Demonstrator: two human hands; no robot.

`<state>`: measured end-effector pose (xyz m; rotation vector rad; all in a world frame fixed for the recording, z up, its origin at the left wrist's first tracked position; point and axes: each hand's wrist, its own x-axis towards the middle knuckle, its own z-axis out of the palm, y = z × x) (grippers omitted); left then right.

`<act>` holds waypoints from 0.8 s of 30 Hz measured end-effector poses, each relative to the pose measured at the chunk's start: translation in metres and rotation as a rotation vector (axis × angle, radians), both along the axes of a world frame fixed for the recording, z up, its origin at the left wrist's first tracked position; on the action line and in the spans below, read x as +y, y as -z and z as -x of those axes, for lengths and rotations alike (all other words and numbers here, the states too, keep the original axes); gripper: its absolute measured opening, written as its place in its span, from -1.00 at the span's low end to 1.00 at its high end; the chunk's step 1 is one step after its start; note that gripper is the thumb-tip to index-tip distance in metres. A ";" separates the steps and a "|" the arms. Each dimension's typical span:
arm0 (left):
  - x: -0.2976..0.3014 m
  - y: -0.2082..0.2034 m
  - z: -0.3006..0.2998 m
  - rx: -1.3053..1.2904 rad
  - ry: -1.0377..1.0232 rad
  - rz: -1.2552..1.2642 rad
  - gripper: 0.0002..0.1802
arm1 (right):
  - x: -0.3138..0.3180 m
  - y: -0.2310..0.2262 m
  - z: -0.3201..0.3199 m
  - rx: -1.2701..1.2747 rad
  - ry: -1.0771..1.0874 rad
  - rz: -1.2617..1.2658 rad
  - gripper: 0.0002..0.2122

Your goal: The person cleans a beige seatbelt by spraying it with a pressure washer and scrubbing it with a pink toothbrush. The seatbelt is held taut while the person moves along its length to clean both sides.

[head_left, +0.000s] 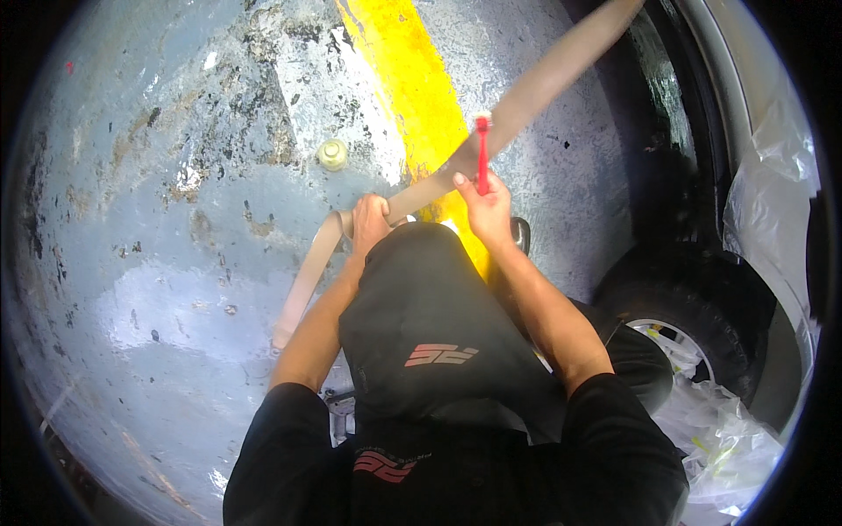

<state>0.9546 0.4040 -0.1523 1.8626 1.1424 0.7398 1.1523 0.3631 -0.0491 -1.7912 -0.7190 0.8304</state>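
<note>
A beige seat belt [548, 77] runs taut from the car side at the upper right down to my left hand [369, 223]. That hand is closed round the webbing, and the belt's loose end folds over and hangs to the lower left, beside my forearm. My right hand [488, 213] grips a red toothbrush [483, 156] by its handle, with the pale bristle head pointing up. The brush head overlaps the belt in view; whether it touches the webbing I cannot tell. A small pale-yellow bottle [332, 155], seen from above, stands on the floor ahead of my left hand.
The worn grey-blue floor [206, 219] carries a yellow painted stripe [412, 79]. At the right are a car body edge [724, 53], a black tyre [693, 302] and clear plastic sheeting [772, 188]. My dark-clothed knee [430, 298] rises between my arms.
</note>
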 end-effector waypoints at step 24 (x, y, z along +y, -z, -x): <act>-0.009 0.023 0.000 -0.008 -0.118 0.186 -0.63 | -0.067 -0.018 -0.022 -0.433 -0.293 0.568 -0.63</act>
